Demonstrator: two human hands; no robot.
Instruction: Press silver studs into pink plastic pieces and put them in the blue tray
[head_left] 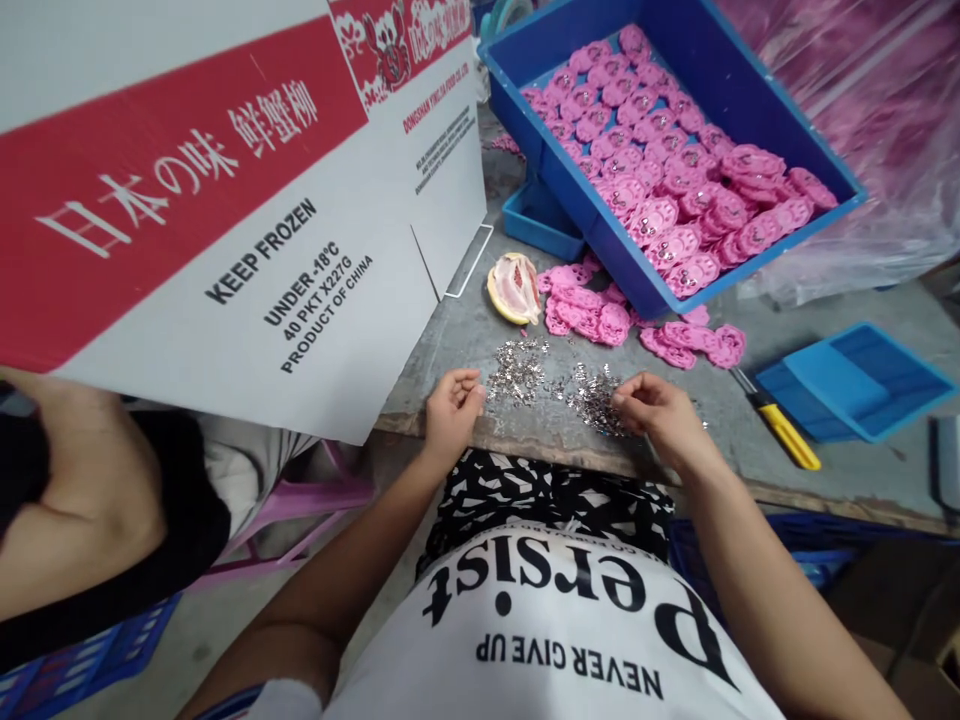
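My left hand is at the table's front edge, left of a loose pile of small silvery metal pieces. Its thumb and fingertips are closed together; anything between them is too small to make out. A second, darker pile of metal pieces lies to the right. Over its right side, my right hand has its fingers in a pinch, and what they hold is hidden. Just behind the piles are pink scalloped plastic parts, some stacked, with another group of pink parts to the right.
A tilted blue crate holds rows of pink parts. Around it are a small blue bin, an opened citrus fruit, a yellow-handled tool and a light-blue tray. A large white-and-red carton blocks the left, beside another person's arm.
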